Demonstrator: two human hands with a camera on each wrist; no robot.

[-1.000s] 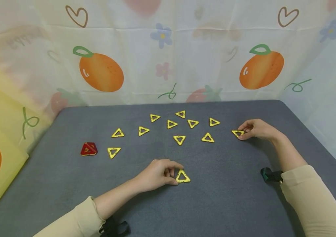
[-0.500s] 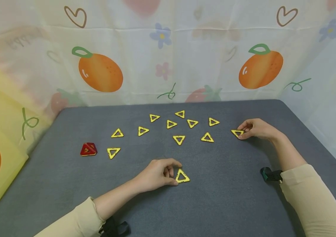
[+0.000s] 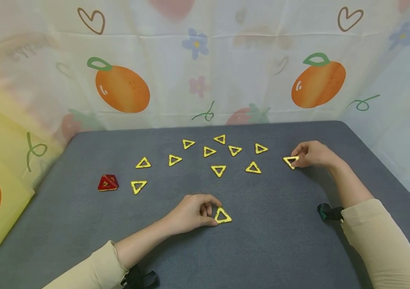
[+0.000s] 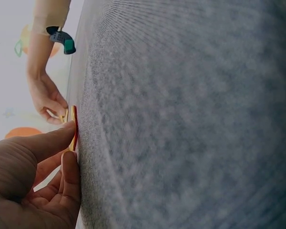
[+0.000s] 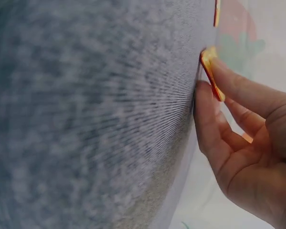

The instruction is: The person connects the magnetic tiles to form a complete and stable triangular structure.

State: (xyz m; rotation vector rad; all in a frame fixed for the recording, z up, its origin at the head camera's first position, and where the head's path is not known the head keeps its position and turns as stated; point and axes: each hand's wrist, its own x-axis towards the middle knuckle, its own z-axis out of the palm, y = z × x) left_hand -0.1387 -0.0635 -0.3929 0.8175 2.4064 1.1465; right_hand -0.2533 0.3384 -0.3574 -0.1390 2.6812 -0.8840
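My left hand (image 3: 192, 212) rests near the middle front of the table, thumb and index finger pinching a yellow open-centred triangle tile (image 3: 223, 221) at two corners. In the left wrist view that tile (image 4: 76, 128) shows edge-on, yellow above and red beneath, close over the cloth. Farther back on the right, my right hand (image 3: 313, 154) pinches another yellow triangle tile (image 3: 290, 157). The right wrist view shows this tile (image 5: 209, 71) tilted, its red edge toward the table, with the thumb on its yellow face. The fingers hide one corner of it.
Several yellow triangle tiles lie scattered across the grey table (image 3: 262, 245), among them one tile (image 3: 253, 171) left of my right hand. A red stack of triangle tiles (image 3: 108, 187) stands at left. A fruit-patterned curtain (image 3: 226, 80) hangs behind the table.
My right hand has risen slightly with its tile, which has turned a little so its hole shows more. The left hand and its tile stay in place.
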